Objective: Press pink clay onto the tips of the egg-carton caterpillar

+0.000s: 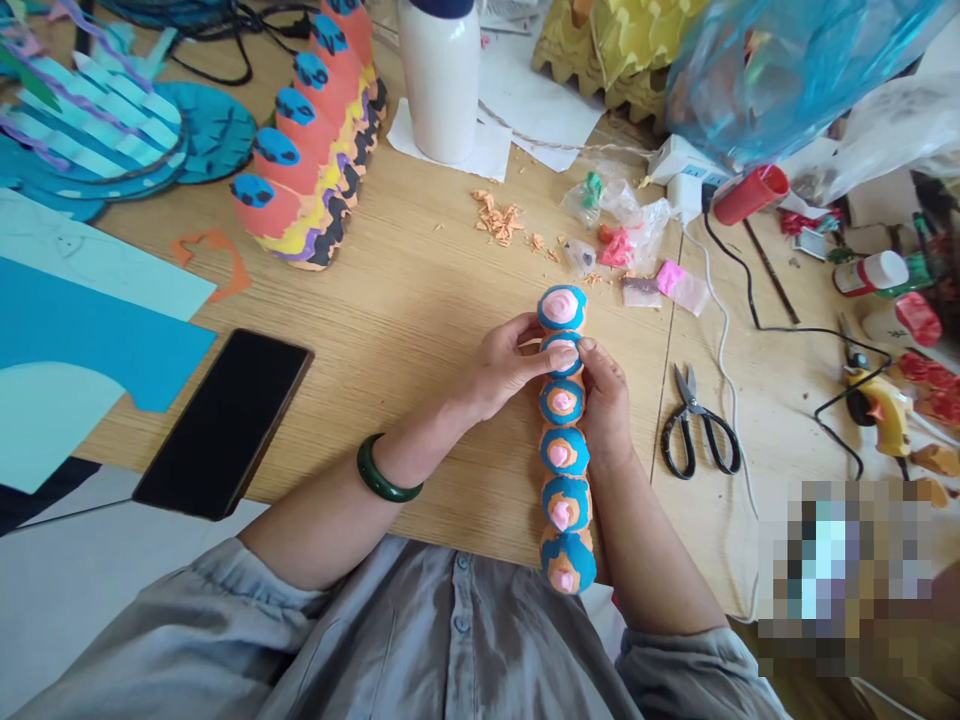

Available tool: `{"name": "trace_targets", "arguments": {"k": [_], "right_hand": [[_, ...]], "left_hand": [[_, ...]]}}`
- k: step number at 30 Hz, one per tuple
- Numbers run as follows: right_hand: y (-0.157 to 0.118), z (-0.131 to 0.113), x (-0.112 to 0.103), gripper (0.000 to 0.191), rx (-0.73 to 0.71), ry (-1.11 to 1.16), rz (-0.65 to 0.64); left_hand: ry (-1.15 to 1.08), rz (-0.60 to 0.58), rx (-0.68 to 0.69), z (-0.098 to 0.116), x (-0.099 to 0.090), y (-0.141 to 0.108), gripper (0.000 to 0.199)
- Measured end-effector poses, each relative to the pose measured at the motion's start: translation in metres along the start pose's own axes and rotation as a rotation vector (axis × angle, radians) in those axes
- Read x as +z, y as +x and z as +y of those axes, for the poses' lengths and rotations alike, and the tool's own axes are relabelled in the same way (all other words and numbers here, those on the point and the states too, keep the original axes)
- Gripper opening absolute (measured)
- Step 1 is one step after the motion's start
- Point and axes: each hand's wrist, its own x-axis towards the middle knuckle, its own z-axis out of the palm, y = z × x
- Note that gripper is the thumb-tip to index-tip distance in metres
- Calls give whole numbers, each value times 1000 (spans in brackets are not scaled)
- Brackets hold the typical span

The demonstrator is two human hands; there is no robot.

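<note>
A long strip of egg-carton cups, coated in orange and blue clay with a pink clay dab on each cup, points away from me along the table's near edge. My left hand is closed on its left side, the thumb pressed onto the pink clay of the second cup from the far end. From the right, my right hand grips the strip, its thumb tip at that same cup. The fingers underneath are hidden. On the farthest cup the pink clay is spread wide; nearer cups carry smaller pink lumps.
Scissors and a white cable lie right, a phone left. Behind are a painted egg-carton piece, a white bottle, orange scraps and bagged clay. A yellow glue gun sits far right.
</note>
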Motion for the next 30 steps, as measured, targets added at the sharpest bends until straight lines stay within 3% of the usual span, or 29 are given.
{"name": "trace_targets", "arguments": {"k": [12,17,22,30], "right_hand": [[0,0,2,25,64,32,-4],[-2,-4,2,31,-28,-69,40],[-4,-3,3,37,-77,-103,22],[-1,-5,2,26,14,12,35]], "left_hand": [[168,59,109,-3,3,-4,72],[288,-33,157,7,5,-6,65],[296,-29,151,1,4,-5,95],[302,-57,172,-1,1,-6,92]]}}
